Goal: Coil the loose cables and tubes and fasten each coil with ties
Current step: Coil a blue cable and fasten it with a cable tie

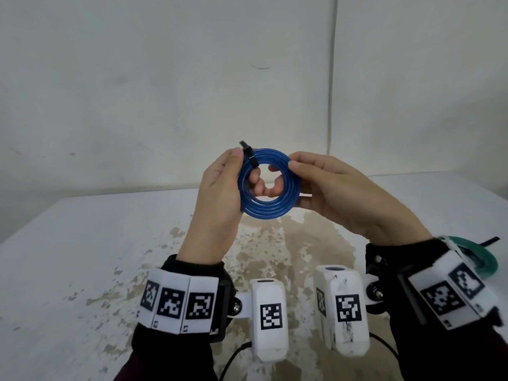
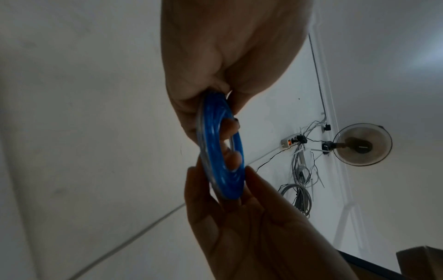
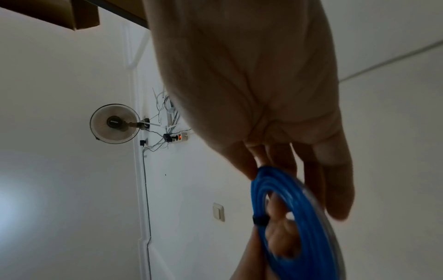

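Blue coil: one coil of blue cable (image 1: pixel 268 185) was held up in the air between both hands, above the table (image 1: pixel 68 243) and clear of it, its flat face turned toward the person; about four turns lay side by side, though I could not count them surely.
Left hand: the left hand (image 1: pixel 217 196) gripped the coil's left side, thumb on the near face beside the tie and fingers curled through the hole, which I judged kept the turns from springing apart.
Right hand: the right hand (image 1: pixel 338 188) pinched the coil's right edge, thumb in front and fingers behind, seemingly to steady the ring or turn it.
Black tie: one black tie (image 1: pixel 251 158) was wrapped across the turns at the upper left, its free tail sticking up past the rim; whether it was pulled fully tight I could not tell.
Green coil: one green coil (image 1: pixel 486 261) lay on the table at the right edge, half hidden by the right wrist, with a pale tie on it, so I took it as finished.
Count: two coils, two hands, one black tie plainly seen; no loose cable showed on the table.
Table surface: white, with worn brown patches beneath the hands.
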A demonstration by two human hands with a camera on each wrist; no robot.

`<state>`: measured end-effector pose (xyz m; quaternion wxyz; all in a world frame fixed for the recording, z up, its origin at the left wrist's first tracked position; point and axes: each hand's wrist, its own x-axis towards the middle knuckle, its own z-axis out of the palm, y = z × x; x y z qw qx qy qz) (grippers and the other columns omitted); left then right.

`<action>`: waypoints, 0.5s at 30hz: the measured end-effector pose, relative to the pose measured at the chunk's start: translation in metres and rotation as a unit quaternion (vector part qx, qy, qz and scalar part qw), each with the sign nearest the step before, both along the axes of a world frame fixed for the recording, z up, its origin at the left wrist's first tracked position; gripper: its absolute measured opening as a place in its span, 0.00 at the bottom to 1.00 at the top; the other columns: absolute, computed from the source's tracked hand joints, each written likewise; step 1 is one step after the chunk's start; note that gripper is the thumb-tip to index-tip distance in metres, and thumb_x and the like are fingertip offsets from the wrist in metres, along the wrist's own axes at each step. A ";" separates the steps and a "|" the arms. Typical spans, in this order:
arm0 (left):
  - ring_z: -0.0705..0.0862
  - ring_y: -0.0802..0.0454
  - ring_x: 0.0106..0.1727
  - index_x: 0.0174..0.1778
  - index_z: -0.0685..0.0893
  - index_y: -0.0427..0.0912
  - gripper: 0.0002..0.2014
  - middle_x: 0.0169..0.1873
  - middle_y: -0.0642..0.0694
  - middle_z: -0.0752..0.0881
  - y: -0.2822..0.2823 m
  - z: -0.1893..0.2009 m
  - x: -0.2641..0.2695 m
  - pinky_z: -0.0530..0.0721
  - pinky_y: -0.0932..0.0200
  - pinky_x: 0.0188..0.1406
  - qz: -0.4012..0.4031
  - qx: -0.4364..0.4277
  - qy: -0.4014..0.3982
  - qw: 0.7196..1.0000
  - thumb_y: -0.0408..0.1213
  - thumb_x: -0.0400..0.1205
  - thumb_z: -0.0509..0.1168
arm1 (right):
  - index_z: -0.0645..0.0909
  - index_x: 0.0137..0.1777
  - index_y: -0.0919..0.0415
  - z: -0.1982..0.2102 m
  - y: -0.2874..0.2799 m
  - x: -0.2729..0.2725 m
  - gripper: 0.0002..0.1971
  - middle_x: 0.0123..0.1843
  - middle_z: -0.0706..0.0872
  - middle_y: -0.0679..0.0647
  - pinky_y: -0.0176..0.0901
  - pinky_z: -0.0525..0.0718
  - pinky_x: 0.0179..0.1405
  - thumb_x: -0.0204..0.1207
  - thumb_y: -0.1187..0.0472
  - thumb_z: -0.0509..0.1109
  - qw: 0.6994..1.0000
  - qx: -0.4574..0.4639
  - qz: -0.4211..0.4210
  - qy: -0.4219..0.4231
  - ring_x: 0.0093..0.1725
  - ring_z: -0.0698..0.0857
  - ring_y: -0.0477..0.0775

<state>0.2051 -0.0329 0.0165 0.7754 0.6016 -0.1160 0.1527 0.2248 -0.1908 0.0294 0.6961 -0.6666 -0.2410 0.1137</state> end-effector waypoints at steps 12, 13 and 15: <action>0.90 0.54 0.41 0.56 0.86 0.37 0.10 0.38 0.43 0.91 0.017 0.004 -0.005 0.86 0.62 0.51 0.065 0.192 -0.067 0.977 0.25 0.80 0.67 | 0.79 0.47 0.65 -0.001 -0.003 0.008 0.16 0.28 0.70 0.49 0.35 0.80 0.33 0.88 0.62 0.51 0.991 0.055 -0.120 -0.033 0.28 0.73 0.46; 0.90 0.51 0.42 0.55 0.86 0.39 0.11 0.38 0.44 0.91 0.017 0.003 -0.004 0.86 0.60 0.51 0.070 0.205 -0.063 0.974 0.26 0.79 0.68 | 0.79 0.47 0.65 -0.001 -0.003 0.008 0.16 0.28 0.70 0.49 0.36 0.80 0.34 0.88 0.62 0.51 0.990 0.051 -0.123 -0.035 0.28 0.72 0.46; 0.90 0.49 0.43 0.54 0.87 0.42 0.11 0.37 0.46 0.91 0.018 0.001 -0.003 0.86 0.59 0.50 0.082 0.238 -0.065 0.966 0.27 0.78 0.69 | 0.79 0.47 0.65 -0.001 -0.002 0.009 0.15 0.28 0.70 0.49 0.36 0.80 0.34 0.88 0.63 0.51 0.990 0.045 -0.129 -0.039 0.28 0.72 0.46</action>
